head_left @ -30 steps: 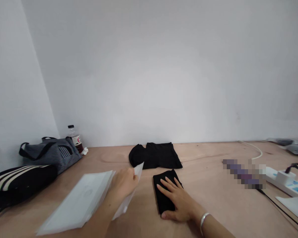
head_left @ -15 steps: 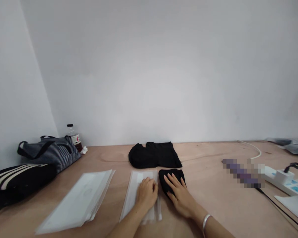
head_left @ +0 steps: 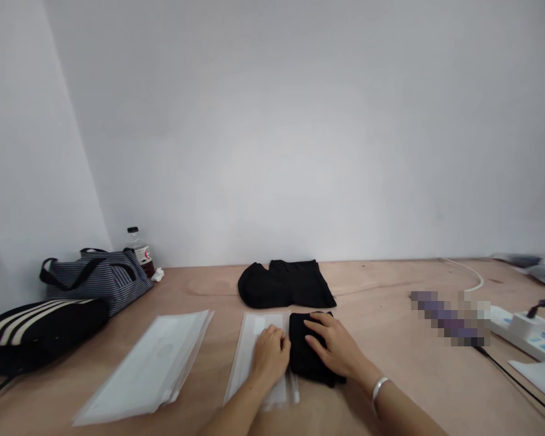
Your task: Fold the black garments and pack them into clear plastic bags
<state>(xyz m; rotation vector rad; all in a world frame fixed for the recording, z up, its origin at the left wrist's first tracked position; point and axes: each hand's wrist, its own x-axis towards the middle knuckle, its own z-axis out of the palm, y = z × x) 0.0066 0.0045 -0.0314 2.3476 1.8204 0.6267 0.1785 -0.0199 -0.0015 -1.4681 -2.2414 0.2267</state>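
Observation:
My left hand (head_left: 271, 352) rests on a clear plastic zip bag (head_left: 236, 369), its fingers curled in and closed. What they hold, if anything, is hidden beneath them. Just to its right lies a folded piece of black cloth (head_left: 305, 358), flat on the table. My right hand (head_left: 337, 346), wearing a silver bracelet (head_left: 378, 388), lies over the right side of this cloth with fingers apart. Behind both hands, a larger black fabric item (head_left: 284, 286) is spread near the wall.
On the left is a stack of clear plastic bags (head_left: 140, 369). Beyond it are a black striped bag (head_left: 45, 333), a striped tote (head_left: 100, 275) and a bottle (head_left: 142, 253). A power strip (head_left: 518, 333), cables and a blurred-out object (head_left: 449, 321) lie to the right.
My right hand has shifted up and to the right on the folded black cloth, which now lies flatter and extends farther toward me. My left hand stays on the bag.

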